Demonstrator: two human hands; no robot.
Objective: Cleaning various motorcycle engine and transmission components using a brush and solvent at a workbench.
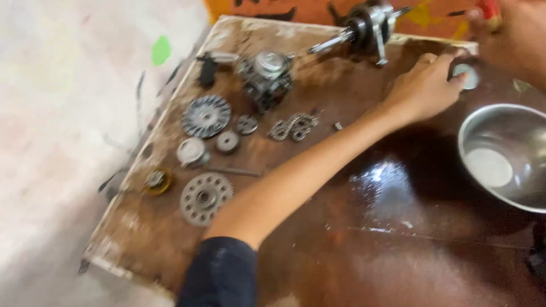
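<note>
The small round metal disc lies near the far right edge of the counter, just beyond the steel bowl. My left hand reaches across, and its fingers curl loosely and touch the disc's rim without closing on it. Current step, as I judge it: pick-up. The next move calls for a firm pinch. My right hand grips a red-tipped item. Gears lie well apart, left.

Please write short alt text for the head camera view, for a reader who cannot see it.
A person's left hand reaches across a dark, oily board to touch a small round metal part; the right hand is at the top edge. Gears, a chain and a crankshaft lie around, beside a steel bowl.
</note>
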